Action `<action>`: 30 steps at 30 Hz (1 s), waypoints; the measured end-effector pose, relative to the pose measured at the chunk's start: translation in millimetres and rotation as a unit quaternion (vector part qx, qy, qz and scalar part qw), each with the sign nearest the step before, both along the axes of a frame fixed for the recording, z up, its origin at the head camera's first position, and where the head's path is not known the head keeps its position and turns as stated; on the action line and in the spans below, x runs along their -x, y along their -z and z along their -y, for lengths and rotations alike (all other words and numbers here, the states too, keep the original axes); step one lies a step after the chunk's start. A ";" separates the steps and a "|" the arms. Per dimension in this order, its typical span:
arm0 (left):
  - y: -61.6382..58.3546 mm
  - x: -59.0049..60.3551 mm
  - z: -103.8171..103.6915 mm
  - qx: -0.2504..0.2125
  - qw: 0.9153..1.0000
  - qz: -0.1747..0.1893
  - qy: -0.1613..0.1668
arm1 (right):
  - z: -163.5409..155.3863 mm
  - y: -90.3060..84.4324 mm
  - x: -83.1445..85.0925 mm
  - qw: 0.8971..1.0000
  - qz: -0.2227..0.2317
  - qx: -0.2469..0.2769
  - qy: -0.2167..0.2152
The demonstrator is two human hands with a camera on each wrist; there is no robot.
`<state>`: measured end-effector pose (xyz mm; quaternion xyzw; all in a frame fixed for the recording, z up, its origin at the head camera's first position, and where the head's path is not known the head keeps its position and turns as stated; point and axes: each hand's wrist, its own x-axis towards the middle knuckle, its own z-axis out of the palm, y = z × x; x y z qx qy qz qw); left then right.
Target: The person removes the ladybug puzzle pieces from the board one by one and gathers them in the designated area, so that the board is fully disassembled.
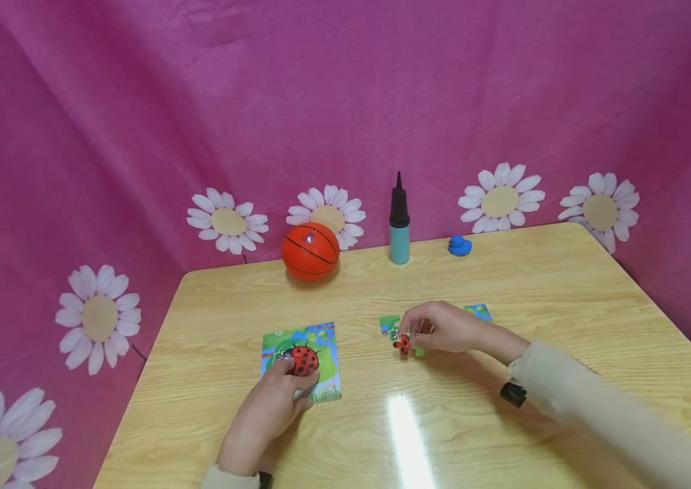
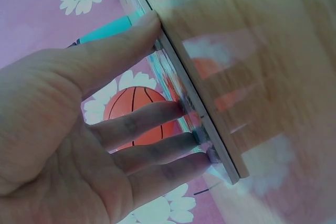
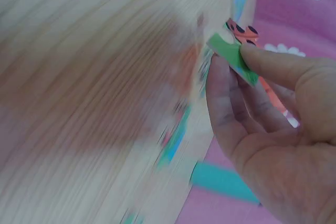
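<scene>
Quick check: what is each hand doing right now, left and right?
Left hand: open, straight fingers resting on the ladybug puzzle board.
Right hand: pinching a puzzle piece between thumb and fingers.

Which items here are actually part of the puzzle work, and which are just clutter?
In use:
- ladybird puzzle board, with the left hand resting on it
- puzzle piece, pinched by the right hand
- loose pieces beside that hand

Lying about:
- basketball
- air pump
- blue duck
</scene>
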<state>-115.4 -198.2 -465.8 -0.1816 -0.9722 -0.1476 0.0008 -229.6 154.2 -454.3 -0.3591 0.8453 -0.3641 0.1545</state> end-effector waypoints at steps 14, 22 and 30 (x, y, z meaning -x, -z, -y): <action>-1.7 0.0 -1.2 -0.008 1.000 0.012 -0.004 | -111.4 8.5 -12.7 0.999 0.032 -0.006 -0.023; -1.2 -0.4 0.1 -0.006 1.000 0.018 -0.010 | -122.8 12.7 -12.3 1.000 -0.008 -0.023 0.016; -0.1 -0.1 -0.2 -0.011 1.000 0.009 -0.004 | -121.8 13.4 -11.1 0.997 -0.039 -0.037 0.047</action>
